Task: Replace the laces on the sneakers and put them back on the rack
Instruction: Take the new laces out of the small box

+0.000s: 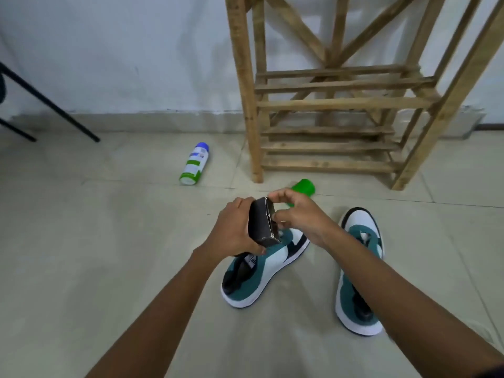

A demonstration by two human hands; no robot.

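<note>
- I hold a small black box (262,222) in my left hand (234,227), fingers wrapped round its back and bottom, raised above the floor (109,241).
- My right hand (297,214) is at the box's open end, thumb and fingers pinching at the flap or at something just inside; I cannot tell which, and no lace shows.
- My hands are close together, both on the box.
- The two sneakers (261,271) lie on the floor below and to the right of my hands, one beneath the box, the other (360,271) near my right forearm. Their eyelets look bare.
- The wooden rack (335,105) stands against the wall, its lower slats holding no shoes.
- A spray can (194,164) lies on its side to the left of the rack; a green cap (302,190) sits behind my right hand.
- I judge this an early step: getting the new laces out of the box.
- Next I need a clean pinch and pull, then put the box down and take up a sneaker for threading.
</note>
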